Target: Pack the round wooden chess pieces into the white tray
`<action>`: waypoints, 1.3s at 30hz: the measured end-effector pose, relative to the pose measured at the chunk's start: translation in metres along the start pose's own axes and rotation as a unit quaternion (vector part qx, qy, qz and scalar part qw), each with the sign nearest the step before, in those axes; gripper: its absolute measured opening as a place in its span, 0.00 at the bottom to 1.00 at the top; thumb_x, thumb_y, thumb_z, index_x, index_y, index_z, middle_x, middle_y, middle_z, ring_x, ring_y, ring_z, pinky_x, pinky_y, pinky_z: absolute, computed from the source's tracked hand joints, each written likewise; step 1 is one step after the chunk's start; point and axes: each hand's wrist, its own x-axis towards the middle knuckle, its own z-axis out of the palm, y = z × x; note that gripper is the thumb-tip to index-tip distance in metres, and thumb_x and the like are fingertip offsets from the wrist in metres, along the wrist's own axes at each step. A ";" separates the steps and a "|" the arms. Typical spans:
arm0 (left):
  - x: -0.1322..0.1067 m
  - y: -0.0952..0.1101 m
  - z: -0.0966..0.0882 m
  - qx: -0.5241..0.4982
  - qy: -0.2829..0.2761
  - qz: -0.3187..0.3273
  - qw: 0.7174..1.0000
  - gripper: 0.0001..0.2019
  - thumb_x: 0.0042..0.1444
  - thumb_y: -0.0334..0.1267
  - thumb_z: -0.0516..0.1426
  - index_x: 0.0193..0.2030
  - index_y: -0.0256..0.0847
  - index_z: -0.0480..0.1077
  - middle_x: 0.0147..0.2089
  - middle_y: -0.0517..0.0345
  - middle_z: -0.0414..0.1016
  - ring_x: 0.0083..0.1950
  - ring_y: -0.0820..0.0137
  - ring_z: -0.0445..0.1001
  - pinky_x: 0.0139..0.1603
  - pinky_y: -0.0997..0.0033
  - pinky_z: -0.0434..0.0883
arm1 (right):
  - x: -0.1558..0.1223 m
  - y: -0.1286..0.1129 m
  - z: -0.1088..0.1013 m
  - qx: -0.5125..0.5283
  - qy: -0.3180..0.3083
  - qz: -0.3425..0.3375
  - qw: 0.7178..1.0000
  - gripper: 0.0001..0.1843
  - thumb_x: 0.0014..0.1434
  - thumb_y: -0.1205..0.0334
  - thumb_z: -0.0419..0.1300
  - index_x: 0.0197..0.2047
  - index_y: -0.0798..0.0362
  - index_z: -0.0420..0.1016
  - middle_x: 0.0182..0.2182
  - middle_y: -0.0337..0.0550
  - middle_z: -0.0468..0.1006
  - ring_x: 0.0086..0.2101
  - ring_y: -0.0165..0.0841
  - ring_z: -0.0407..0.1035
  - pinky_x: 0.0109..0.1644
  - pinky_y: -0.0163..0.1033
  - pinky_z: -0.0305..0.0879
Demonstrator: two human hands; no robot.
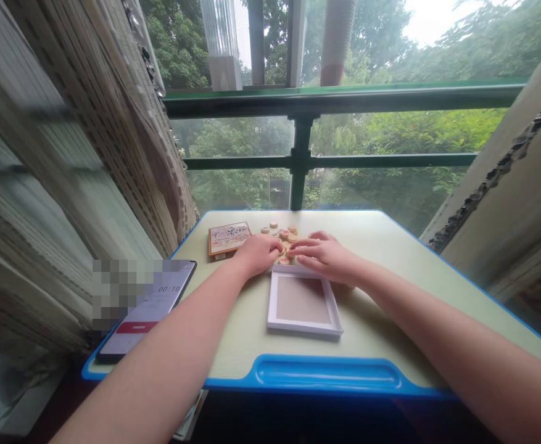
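lying just nearer than the right hand (319,253), the white box tray (303,300) could slide if its rim gets knocked. i see that hand loosely spread beside the xiangqi pieces (292,237); the left hand (261,253) curls by them, but i can't tell what it pinches. pieces just ahead could scatter if swept.

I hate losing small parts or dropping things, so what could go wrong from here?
Small, round, pale wooden discs lie loosely clustered by the left hand and right hand; a nudge might scatter them.

The flat, black-edged smartphone lies near the table's blue rim, beside the left forearm, so a careless arm movement could push it off.

The shallow, white-walled rectangular tray sits just on the near side of the hands; a wrist might bump it.
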 end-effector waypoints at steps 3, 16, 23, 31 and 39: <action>0.000 -0.002 0.001 -0.007 -0.002 0.004 1.000 0.13 0.50 0.34 0.50 0.34 0.43 0.76 0.39 0.59 0.78 0.42 0.67 0.74 0.47 0.69 0.68 | -0.001 -0.002 -0.004 0.011 0.010 -0.007 1.000 0.18 0.60 0.51 0.49 0.43 0.46 0.77 0.46 0.39 0.76 0.46 0.39 0.62 0.53 0.47 0.55; -0.002 0.002 -0.001 0.029 0.000 0.017 0.999 0.13 0.54 0.37 0.50 0.39 0.42 0.75 0.41 0.55 0.76 0.44 0.67 0.72 0.48 0.70 0.68 | -0.002 0.005 0.000 0.036 -0.023 -0.025 0.999 0.20 0.61 0.51 0.48 0.49 0.46 0.74 0.51 0.38 0.72 0.52 0.40 0.60 0.57 0.48 0.54; -0.001 0.000 0.001 0.042 -0.002 0.012 0.999 0.13 0.54 0.39 0.51 0.39 0.41 0.75 0.40 0.53 0.74 0.44 0.66 0.70 0.49 0.68 0.67 | -0.001 0.006 -0.007 -0.009 -0.010 -0.003 1.000 0.20 0.62 0.51 0.46 0.40 0.47 0.79 0.41 0.39 0.79 0.47 0.39 0.64 0.54 0.45 0.57; 0.000 0.001 0.000 0.017 0.025 -0.015 0.999 0.17 0.54 0.34 0.52 0.50 0.43 0.70 0.44 0.52 0.72 0.46 0.65 0.70 0.49 0.66 0.67 | 0.004 0.012 -0.001 -0.012 0.038 0.064 0.997 0.17 0.60 0.56 0.50 0.46 0.50 0.75 0.45 0.43 0.76 0.47 0.37 0.66 0.52 0.41 0.60; 0.005 -0.004 0.010 -0.043 0.061 -0.006 0.997 0.13 0.49 0.28 0.55 0.41 0.40 0.75 0.37 0.55 0.70 0.37 0.70 0.71 0.43 0.71 0.69 | 0.044 0.001 -0.011 -0.125 0.006 0.147 0.981 0.18 0.57 0.59 0.51 0.48 0.51 0.73 0.45 0.47 0.75 0.44 0.42 0.64 0.43 0.41 0.61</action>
